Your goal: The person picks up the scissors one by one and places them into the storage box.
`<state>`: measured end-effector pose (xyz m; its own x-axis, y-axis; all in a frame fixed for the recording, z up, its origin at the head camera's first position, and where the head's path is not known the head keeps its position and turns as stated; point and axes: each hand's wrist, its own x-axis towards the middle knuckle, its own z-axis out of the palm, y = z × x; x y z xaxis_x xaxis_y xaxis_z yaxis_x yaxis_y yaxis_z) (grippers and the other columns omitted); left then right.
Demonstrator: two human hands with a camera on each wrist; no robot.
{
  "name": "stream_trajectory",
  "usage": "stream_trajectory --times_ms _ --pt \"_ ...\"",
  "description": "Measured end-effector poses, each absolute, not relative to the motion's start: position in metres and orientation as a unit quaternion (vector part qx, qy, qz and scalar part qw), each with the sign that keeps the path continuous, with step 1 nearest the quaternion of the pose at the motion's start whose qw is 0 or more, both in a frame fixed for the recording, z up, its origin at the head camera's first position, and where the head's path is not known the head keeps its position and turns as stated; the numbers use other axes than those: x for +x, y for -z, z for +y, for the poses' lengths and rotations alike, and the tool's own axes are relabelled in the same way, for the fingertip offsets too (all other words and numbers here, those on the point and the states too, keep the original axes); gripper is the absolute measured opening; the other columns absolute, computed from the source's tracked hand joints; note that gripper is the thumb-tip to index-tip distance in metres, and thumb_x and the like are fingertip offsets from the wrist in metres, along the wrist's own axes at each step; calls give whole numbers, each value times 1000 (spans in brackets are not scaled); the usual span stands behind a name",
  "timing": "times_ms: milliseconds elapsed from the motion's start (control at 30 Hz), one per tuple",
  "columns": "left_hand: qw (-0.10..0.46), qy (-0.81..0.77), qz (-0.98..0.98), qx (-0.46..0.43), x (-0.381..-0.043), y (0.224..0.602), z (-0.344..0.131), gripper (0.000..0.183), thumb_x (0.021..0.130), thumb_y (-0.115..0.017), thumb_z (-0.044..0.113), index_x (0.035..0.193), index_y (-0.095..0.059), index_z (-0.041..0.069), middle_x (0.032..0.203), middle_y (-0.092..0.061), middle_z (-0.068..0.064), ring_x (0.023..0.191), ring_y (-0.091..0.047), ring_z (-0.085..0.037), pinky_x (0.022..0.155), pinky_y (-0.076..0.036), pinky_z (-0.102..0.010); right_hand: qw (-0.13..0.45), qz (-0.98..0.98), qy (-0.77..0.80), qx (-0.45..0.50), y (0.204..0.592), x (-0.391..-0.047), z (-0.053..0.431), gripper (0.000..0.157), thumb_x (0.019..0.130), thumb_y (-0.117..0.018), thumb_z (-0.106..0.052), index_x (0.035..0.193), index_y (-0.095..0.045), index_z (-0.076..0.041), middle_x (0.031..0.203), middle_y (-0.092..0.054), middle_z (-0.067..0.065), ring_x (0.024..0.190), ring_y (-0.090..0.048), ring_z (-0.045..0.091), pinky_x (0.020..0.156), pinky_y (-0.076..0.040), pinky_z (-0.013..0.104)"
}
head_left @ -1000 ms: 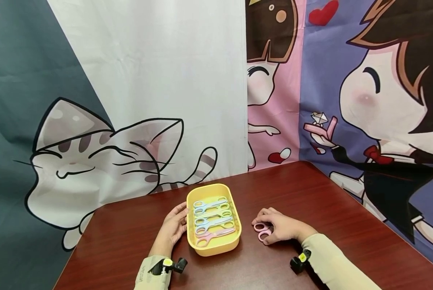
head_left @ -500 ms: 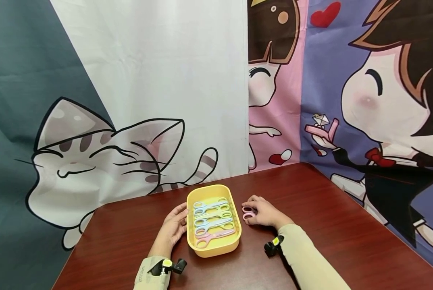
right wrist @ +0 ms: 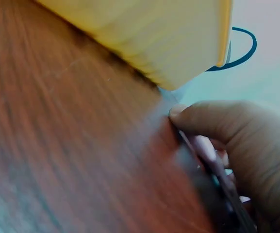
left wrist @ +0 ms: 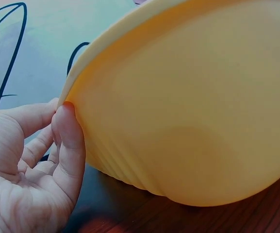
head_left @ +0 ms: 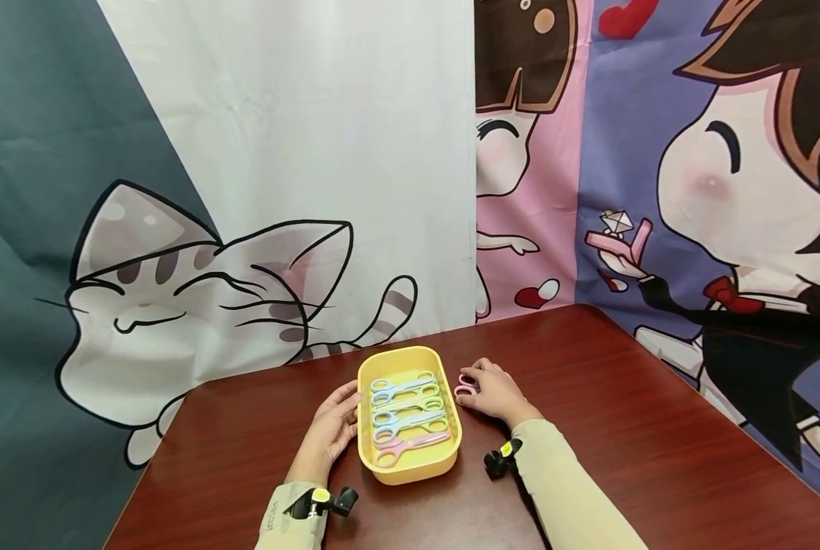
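A yellow plastic tray (head_left: 417, 475) stands on the table with several pastel scissors lying side by side in it. The lowest pair is pink (head_left: 396, 449); the others are blue (head_left: 385, 418) and green (head_left: 417, 404). At the tray's left side my left hand (head_left: 329, 428) rests its relaxed fingers against the outer wall, just below the rim (left wrist: 98, 53). To the right of the tray my right hand (head_left: 498, 395) grips another pink pair of scissors (head_left: 464, 395) near the tabletop. Their finger rings poke out leftward; the blades are hidden by the hand.
The reddish-brown wooden table (head_left: 245, 428) ends at a cartoon-printed curtain (head_left: 314, 153) behind it. Each wrist carries a small black camera mount, one left (head_left: 321, 503) and one right (head_left: 502, 458).
My right hand has slid the pink scissors left and away from me, closer to the tray. My left hand and the tray hold their place; the head view has shifted slightly.
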<state>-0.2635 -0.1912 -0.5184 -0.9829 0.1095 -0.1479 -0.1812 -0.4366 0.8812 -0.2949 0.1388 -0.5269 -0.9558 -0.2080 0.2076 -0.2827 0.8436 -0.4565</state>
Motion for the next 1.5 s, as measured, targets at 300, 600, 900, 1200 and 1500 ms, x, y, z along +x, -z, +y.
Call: stream_trajectory --times_ms 300,600,900,1200,1500 --pt "88 -844 527 -37 -263 520 -191 43 103 -54 3 145 -44 2 89 -67 -5 66 -58 -7 53 -55 -22 96 -912 -375 134 523 -296 175 52 93 -74 -30 135 -60 -2 116 -61 14 103 -59 27 95 -50 48" --pt "85 -848 522 -31 -264 519 -192 43 103 -55 3 144 -44 2 90 -66 -5 64 -57 -6 51 -54 -21 121 -894 -409 138 531 -294 206 39 86 -67 6 124 -67 -2 109 -64 12 95 -57 27 87 -50 45" --pt "85 -845 526 -38 -264 519 -191 42 103 -55 3 144 -45 2 89 -65 -5 65 -56 -6 52 -54 -20 122 -889 -408 172 533 -288 208 44 81 -69 9 122 -69 -4 111 -67 12 102 -58 31 92 -49 52" --pt "83 -844 528 -40 -263 519 -192 42 103 -56 4 144 -45 3 91 -67 -5 65 -57 -6 52 -55 -21 147 -899 -358 205 537 -287 203 45 78 -75 5 120 -73 -11 120 -63 9 113 -52 35 96 -42 55" --pt "82 -845 527 -37 -264 519 -192 42 103 -55 2 144 -45 2 90 -66 -5 64 -56 -6 51 -54 -21 93 -912 -322 237 535 -289 187 44 79 -70 -5 118 -75 -26 147 -49 15 138 -36 38 109 -29 67"
